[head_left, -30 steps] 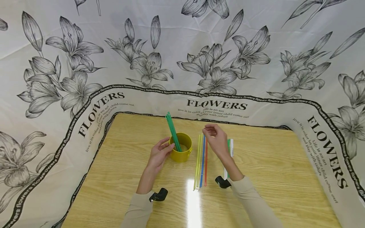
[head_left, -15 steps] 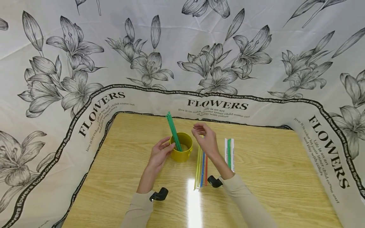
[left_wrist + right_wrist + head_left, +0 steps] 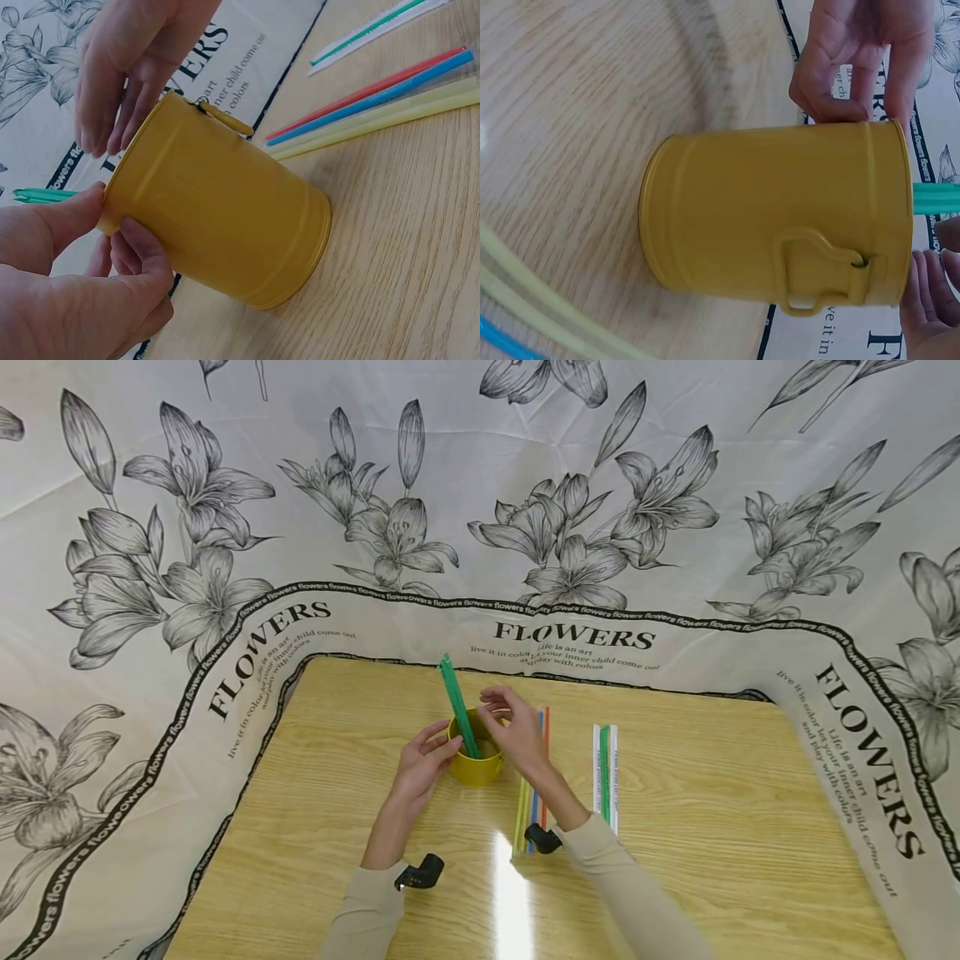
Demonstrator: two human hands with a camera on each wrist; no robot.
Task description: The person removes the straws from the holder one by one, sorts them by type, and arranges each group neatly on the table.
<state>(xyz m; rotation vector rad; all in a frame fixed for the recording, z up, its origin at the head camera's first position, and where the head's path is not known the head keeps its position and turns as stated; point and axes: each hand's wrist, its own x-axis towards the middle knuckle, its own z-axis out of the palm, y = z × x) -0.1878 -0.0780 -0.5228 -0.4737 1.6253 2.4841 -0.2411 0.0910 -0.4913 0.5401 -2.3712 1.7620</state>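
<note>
A small yellow metal bucket [image 3: 474,771] stands on the table with several green straws [image 3: 453,689] leaning out of its mouth. My left hand [image 3: 417,763] holds the bucket's rim from the left, thumb on top and curled fingers against the outer wall. Above the bucket's right side is my right hand [image 3: 517,735], its fingers loosely bent, with nothing visible between thumb and fingers. The right wrist view shows the bucket's side handle [image 3: 784,270]. Right of the bucket lie yellow straws [image 3: 390,120], a blue straw [image 3: 375,97] and a red straw [image 3: 367,96], partly under my right arm in the head view.
Farther right, a green straw [image 3: 604,768] lies between white printed strips [image 3: 615,777]. The wooden table [image 3: 720,810] meets a flower-printed cloth [image 3: 405,618] at its back and sides. A bright reflection crosses the table front.
My right hand has moved left across the loose straws to the bucket's mouth, uncovering the white strips and green straw on the right. The left hand and bucket have stayed in place.
</note>
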